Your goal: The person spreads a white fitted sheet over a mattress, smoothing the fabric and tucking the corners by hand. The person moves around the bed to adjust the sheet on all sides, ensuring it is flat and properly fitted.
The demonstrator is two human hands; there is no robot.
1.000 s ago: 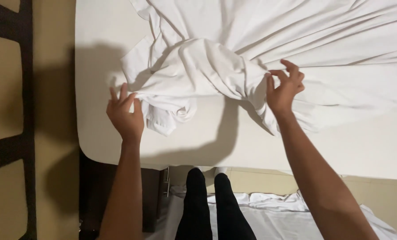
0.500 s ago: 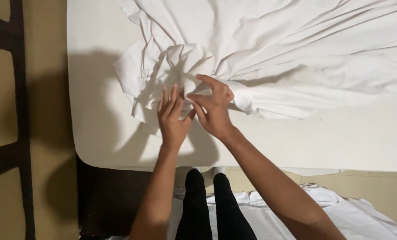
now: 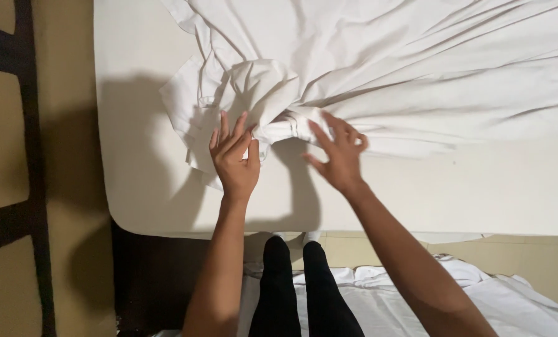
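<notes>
The bunched white sheet [image 3: 273,93] on the bed [image 3: 135,187] is pressed by the left hand [image 3: 235,163] — fingers together, flat — and touched by the right hand [image 3: 338,156], fingers spread.

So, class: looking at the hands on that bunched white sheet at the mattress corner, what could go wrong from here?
1. The left hand lies flat on the bunched sheet, not gripping, so the gathered folds may spread.
2. The right hand has open fingers; the twisted part could slip loose.
3. More linen on the floor by the feet could trip the person.
</notes>
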